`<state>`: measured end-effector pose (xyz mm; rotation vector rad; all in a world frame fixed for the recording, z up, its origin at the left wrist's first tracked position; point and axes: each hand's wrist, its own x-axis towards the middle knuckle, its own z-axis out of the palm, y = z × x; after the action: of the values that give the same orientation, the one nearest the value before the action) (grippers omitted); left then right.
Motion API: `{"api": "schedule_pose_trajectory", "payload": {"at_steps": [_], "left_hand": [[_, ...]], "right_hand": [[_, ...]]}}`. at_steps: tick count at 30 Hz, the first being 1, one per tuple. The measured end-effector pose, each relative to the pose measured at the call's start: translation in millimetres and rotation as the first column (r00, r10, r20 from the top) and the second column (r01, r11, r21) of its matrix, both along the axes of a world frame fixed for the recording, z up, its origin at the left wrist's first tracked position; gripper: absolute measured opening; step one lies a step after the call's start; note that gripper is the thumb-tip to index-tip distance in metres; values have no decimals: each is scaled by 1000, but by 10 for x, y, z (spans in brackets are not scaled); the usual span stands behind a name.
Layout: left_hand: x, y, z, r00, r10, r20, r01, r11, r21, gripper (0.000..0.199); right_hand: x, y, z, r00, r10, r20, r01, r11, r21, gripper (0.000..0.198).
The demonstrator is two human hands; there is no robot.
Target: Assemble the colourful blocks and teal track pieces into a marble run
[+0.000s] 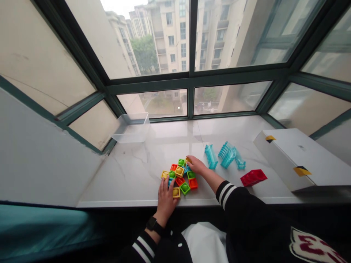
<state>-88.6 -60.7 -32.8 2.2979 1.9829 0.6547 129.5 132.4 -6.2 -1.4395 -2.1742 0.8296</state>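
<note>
A cluster of square toy blocks in yellow, green, red, orange and blue sits on the white marble-look sill. My left hand (166, 195) rests at its near left side, fingers stretched out and apart, touching blocks there, including a yellow block (176, 192) by the thumb. At the far right of the cluster, my right hand (195, 165) has its fingers closed on a yellow block (188, 160), partly hidden by them. A green block (185, 188) and an orange-red block (193, 183) lie at the near right. Another yellow block (179, 171) sits near the middle.
Translucent blue track pieces (211, 156) and a curved one (228, 155) lie right of the blocks, with a red block-like piece (253, 177) nearer. A white box (304, 157) stands far right. A clear plastic bin (131, 128) is at the back left, by the windows.
</note>
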Motion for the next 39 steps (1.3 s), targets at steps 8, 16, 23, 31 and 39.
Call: {"api": "schedule_pose_trajectory", "payload": {"at_steps": [8,16,23,31,39], "left_hand": [[-41,35,120,999,-38,22,39,998,-50,78],[-172,-14,261,985,-152,77,155,987,-45,83],[-11,24,677,926,-195,324,119,963,240,54],[625,7,1149,852,-444,279,419,896,146,72],[314,157,1022,934,-172,313,179,984,8,48]], "right_hand": [[232,-390,679,993,-3,-121,36,963,267,49],[2091,-1052,1264,811,-578,-90,505,615,606,34],[2517,-1335,672,733,-603,316,596,792,128,56],[1070,-1583,1105,877,-148,-457,60,978,-201,39],[624,-1405,704,815,-286,-504,230,958,-173,45]]}}
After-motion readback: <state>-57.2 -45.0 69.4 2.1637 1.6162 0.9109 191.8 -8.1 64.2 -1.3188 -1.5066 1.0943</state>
